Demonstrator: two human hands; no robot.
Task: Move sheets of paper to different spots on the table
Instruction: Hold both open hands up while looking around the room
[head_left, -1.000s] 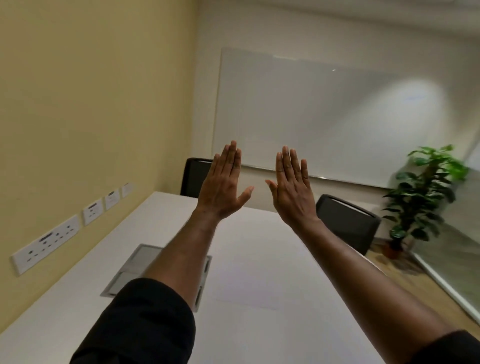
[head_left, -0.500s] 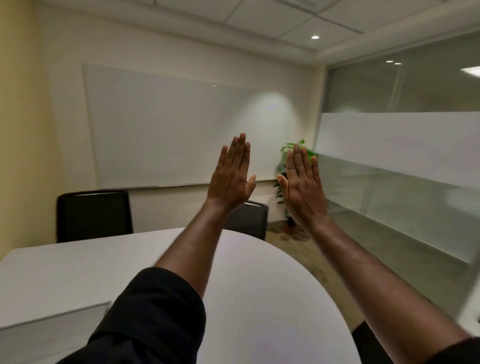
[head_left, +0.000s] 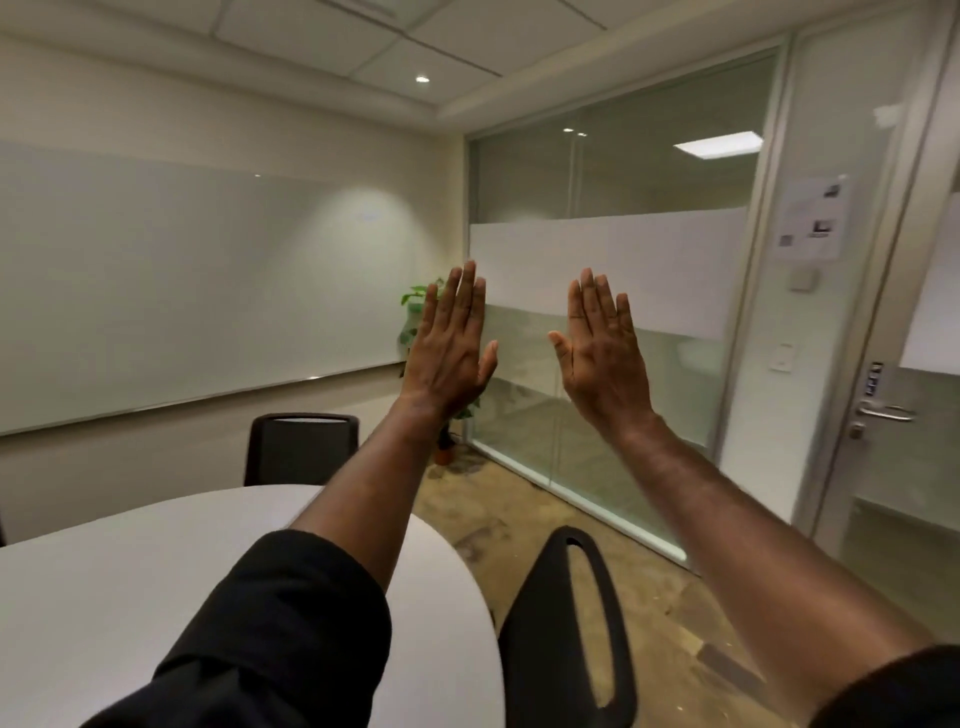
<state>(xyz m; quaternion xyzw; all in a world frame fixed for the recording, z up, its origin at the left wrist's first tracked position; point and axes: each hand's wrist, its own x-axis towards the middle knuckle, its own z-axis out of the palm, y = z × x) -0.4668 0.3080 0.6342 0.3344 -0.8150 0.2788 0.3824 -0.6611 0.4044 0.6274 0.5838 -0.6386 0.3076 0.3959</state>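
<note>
Reaching forward at arm's length, the left hand (head_left: 451, 347) and right hand (head_left: 602, 353) were raised side by side, apart, backs toward the camera, fingers straight and together, holding nothing. Below them lay the rounded white table (head_left: 156, 582), with no paper visible on the part in view. A black chair (head_left: 301, 447) stood behind it, and another chair back (head_left: 571, 639) just beside its right edge.

A single head-worn wide-angle camera looks forward and roughly level across the room. The tabletop (head_left: 130, 587) fills the lower left of the frame, a glass partition (head_left: 613, 364) the right, and raised hands stand near centre.
</note>
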